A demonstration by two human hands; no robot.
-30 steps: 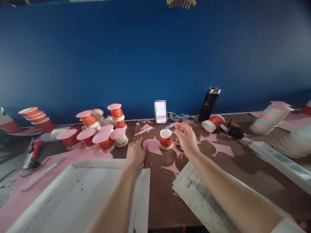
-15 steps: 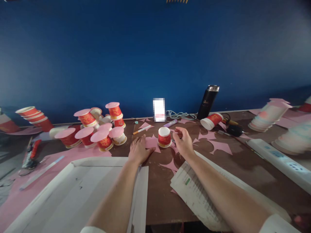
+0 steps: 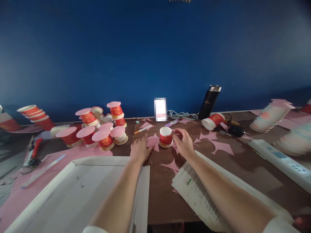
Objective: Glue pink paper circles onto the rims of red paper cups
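A small red paper cup (image 3: 166, 138) with a white rim stands on the brown table between my hands. My left hand (image 3: 140, 150) lies palm down on its left, fingers apart, the thumb at the edge of a pink paper piece (image 3: 152, 141) with a rounded outline. Right beside the cup, my right hand (image 3: 184, 142) has its fingers curled in with the tips close to the cup's side. What those fingers hold, if anything, is too small to tell.
Red cups with pink discs (image 3: 103, 136) crowd the left. A black flask (image 3: 209, 103), a tipped cup (image 3: 213, 121), a power strip (image 3: 279, 158) and blurred cup stacks are on the right. White board (image 3: 80, 191) and papers (image 3: 196, 191) lie in front.
The view has shifted slightly. My left thumb has drawn in over the pink paper, whose rounded edge now shows more. My right fingertips are a little nearer the cup.
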